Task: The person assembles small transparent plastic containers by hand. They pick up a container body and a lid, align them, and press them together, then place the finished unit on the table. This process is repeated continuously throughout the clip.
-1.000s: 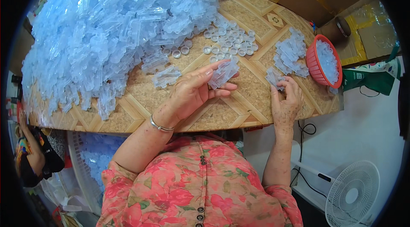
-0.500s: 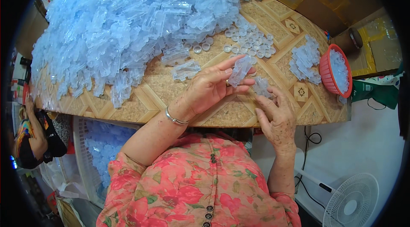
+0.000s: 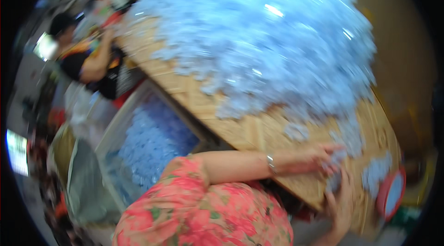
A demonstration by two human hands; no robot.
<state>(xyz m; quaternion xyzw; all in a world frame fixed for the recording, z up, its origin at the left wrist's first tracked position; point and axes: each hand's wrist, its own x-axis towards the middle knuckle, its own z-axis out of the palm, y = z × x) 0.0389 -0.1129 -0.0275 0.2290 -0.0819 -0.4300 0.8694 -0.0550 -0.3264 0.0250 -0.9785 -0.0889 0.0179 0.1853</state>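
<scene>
Motion blur softens the whole head view. My left hand [image 3: 319, 158], with a silvery bracelet at its wrist, reaches to the right over the table. A small clear plastic piece [image 3: 339, 155] is between its thumb and fingers. Just below and to the right is my right hand [image 3: 342, 199], its thumb and fingers apart and stretched upward. Another clear plastic piece [image 3: 333, 183] shows between the two hands; whether the right fingers touch it I cannot make out. Behind my hands, a large heap of bluish clear plastic pieces [image 3: 277, 47] covers much of the table.
The wood-patterned table [image 3: 259, 135] slants across the view. At its right end are a smaller pile of clear pieces [image 3: 375, 174] and a red basket [image 3: 382, 195] of pieces. A pale bin [image 3: 108, 153] holding bluish pieces stands lower left. Another person [image 3: 92, 61] sits far left.
The view has swung left, so the table, heap and hands appear farther right and tilted. More of the bin and the other person shows. The left hand still has the clear piece.
</scene>
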